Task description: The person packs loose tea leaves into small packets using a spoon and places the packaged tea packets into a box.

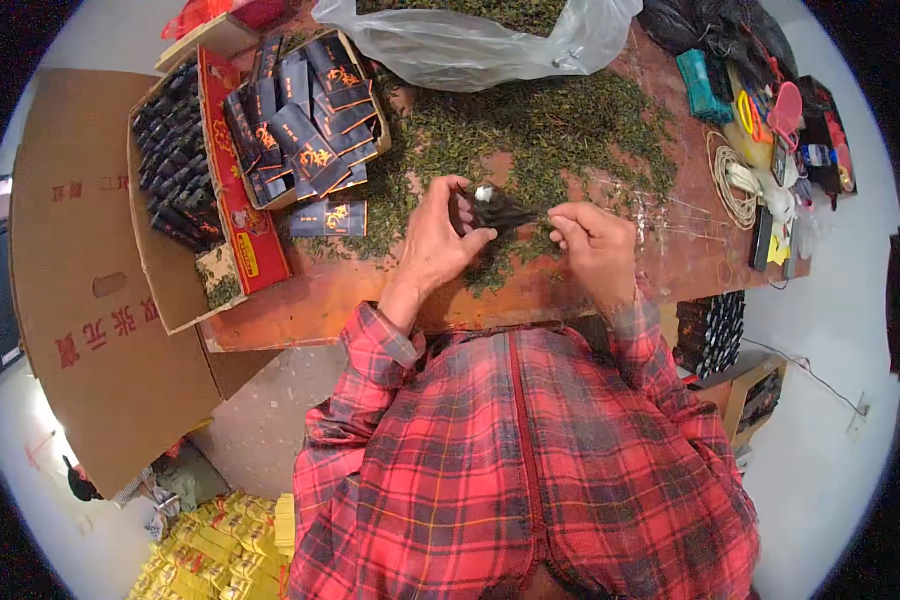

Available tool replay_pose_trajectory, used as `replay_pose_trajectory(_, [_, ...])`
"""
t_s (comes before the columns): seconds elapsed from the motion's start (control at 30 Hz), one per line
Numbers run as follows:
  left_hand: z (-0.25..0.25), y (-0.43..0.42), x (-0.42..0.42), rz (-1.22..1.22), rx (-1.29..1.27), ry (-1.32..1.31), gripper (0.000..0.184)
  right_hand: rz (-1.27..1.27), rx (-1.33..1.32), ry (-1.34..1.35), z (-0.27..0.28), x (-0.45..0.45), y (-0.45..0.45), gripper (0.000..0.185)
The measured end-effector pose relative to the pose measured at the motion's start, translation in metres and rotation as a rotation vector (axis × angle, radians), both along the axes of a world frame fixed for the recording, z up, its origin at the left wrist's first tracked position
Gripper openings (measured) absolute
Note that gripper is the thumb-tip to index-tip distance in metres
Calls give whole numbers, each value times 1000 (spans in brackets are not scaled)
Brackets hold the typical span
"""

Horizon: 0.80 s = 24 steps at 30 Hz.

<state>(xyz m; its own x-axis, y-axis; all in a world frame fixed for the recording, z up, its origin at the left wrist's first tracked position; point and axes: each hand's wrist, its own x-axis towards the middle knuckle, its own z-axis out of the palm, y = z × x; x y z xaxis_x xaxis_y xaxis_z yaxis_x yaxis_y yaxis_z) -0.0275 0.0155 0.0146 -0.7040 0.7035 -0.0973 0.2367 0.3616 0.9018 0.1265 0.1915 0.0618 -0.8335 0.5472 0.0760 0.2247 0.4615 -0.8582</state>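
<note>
My left hand (440, 235) is closed around a small dark pouch (500, 212) that has a white spot on its top. The fingers of my right hand (595, 240) are pinched together at the pouch's right end. Loose dark green leaves (570, 125) are spread on the reddish tabletop (350, 305) under and beyond both hands. To the left, a black packet (328, 219) with orange lettering lies flat on the table, below a box (382, 130) heaped with similar packets (305, 140).
A red-edged carton (240, 190) of dark packets stands at the left, beside large cardboard (110, 250). A clear plastic bag (470, 55) of leaves lies at the back. Scissors (750, 115), coiled cord (727, 180) and a teal pouch (702, 85) sit at the right.
</note>
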Motion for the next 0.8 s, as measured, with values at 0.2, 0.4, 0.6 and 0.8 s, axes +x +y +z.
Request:
replay_pose_trajectory(0.2, [-22,5,-2,-6,45,22,47,-15,-40,-19,-7,-6,2,8])
replay_pose_trajectory(0.4, [-29,7,-9,28,-25,140,36,-13,-70,-15,-10,-18,1,10])
replay_pose_trajectory(0.6, [-19,-1,-18,158,-2,-30,28,-54,-12,28,-5,-32,1,9])
replay_pose_trajectory(0.8, [-37,-14,-26,190,51,-153,24,-28,-35,23,-9,-29,6,10])
